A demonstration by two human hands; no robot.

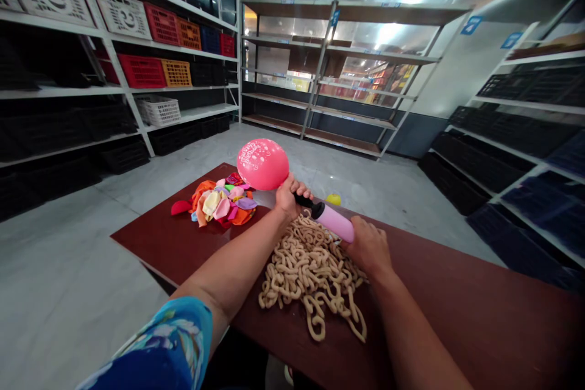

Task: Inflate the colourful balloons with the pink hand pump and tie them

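Observation:
A pink-red balloon point(262, 163) with white printing is partly filled and sits on the far side of my left hand point(292, 195). That hand is closed around the black end of a balloon pump point(336, 223), by the balloon's neck. My right hand point(369, 246) is wrapped round the other end of the pump's pink barrel. The pump slants down to the right above a heap of tan, rope-like coils point(306, 262) on the brown table point(439, 280). Left of my hands lies a pile of uninflated balloons point(222, 204) in many colours.
A small yellow object point(333, 198) shows beyond the table's far edge. White shelving point(123, 91) with red, orange, white and black crates stands on the left. A metal rack point(320, 67) stands at the back, and shelves with dark crates point(498, 134) are on the right.

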